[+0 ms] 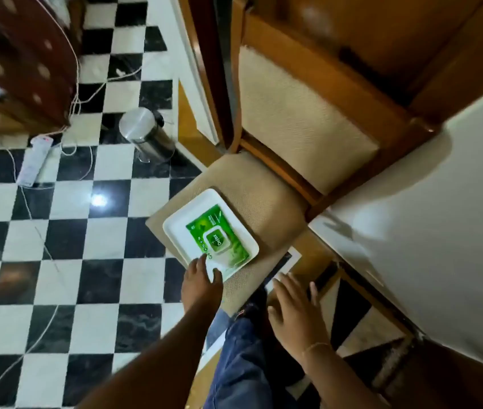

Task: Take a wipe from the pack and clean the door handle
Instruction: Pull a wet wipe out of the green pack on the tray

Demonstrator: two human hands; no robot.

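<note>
Scanning left to right: a white power strip (pixel 35 159) with trailing cords is seen on the black-and-white checkered floor (pixel 66 237), well left of both hands. A steel pedal bin (pixel 145 134) is seen further up the floor, well beyond the left fingertips and slightly left of them.

The left hand (pixel 201 286) is extended over the near corner of the white tray (pixel 175 231). Its fingers (pixel 201 261) are loosely spread, nothing is gripped. One fingertip is placed at the near edge of the green wipe pack (pixel 218 237); whether it actually touches cannot be told. The thumb is laid on the tray rim.

The pack is lying flat in the tray, just ahead of the left fingertips and slightly to their right. Its white flip lid (pixel 216 240) is seen closed, just beyond the fingertips. The tray is set on the beige cushioned seat of a wooden chair (pixel 266 196).

The right hand (pixel 296 314) is held open, fingers (pixel 286 286) splayed, nothing held. It is well apart from the pack, which sits up and left of those fingertips. A dark tablet-like device (pixel 283 265) with a white border is lying just ahead of the right fingertips at the seat edge. Blue jeans (pixel 240 364) are visible between the forearms.

A white surface (pixel 441 231) is seen far right. The door handle cannot be made out.
</note>
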